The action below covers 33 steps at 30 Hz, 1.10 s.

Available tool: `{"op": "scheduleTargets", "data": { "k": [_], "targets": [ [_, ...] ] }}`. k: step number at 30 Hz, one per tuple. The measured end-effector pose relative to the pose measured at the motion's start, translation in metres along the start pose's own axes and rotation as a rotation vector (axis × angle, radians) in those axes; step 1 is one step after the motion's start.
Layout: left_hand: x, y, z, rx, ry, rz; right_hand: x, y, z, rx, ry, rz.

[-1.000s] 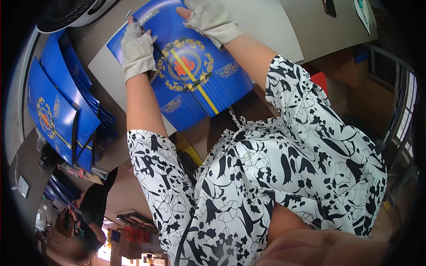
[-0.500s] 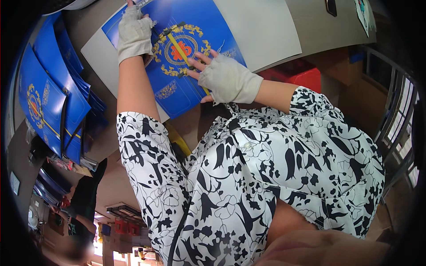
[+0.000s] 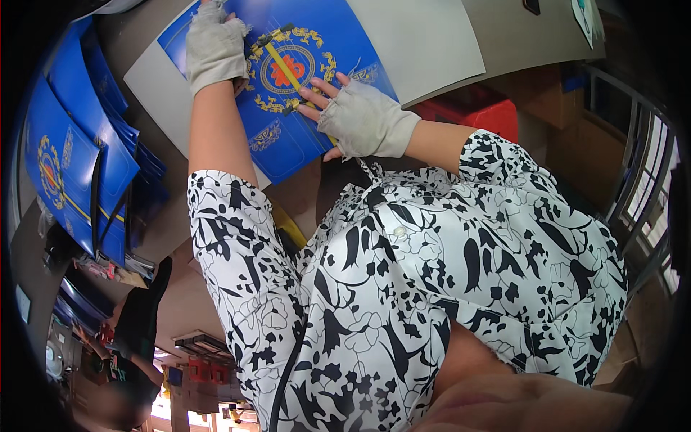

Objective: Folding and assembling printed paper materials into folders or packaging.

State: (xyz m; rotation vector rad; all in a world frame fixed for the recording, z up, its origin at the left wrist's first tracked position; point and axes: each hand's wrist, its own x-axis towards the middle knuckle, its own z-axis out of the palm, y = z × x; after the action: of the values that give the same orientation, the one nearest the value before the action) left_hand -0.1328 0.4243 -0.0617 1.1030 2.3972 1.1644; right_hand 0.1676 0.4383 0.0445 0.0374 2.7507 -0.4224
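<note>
A glossy blue printed sheet (image 3: 288,147) with a gold ring pattern and a red emblem lies in front of me, on top of a larger white sheet (image 3: 425,43). A yellow strip (image 3: 284,66) with dark ends crosses the emblem; I cannot tell whether it is printed or attached. My left hand (image 3: 217,50), in a pale fingerless glove, rests on the blue sheet's upper left part with a finger stretched out, its tip at the picture's top edge. My right hand (image 3: 367,121), gloved alike, lies with spread fingers over the sheet's lower right side, fingertips near the strip's lower end.
Several blue printed sheets (image 3: 61,158) are piled at the left of the grey table (image 3: 515,39). Under its right edge is a red plastic object (image 3: 479,115). A dark phone-like object (image 3: 531,6) lies at the far right. Another person (image 3: 133,360) is at lower left.
The view has shifted slightly, so the sheets and both hands appear a little higher and further left. My hands keep nearly the same places on the blue sheet.
</note>
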Motion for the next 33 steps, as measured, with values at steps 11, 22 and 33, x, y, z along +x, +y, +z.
{"op": "scheduleTargets", "data": {
  "k": [11,22,33],
  "targets": [
    [-0.156,0.098,-0.012,0.078,-0.373,0.426,-0.005,0.018,0.006,0.155,0.076,0.021],
    [-0.223,0.088,0.007,0.185,-0.528,0.373,-0.031,0.041,0.021,0.281,0.014,-0.126],
    [-0.237,0.114,0.012,0.383,-0.673,0.309,-0.053,0.084,0.034,0.206,-0.025,-0.060]
  ]
}}
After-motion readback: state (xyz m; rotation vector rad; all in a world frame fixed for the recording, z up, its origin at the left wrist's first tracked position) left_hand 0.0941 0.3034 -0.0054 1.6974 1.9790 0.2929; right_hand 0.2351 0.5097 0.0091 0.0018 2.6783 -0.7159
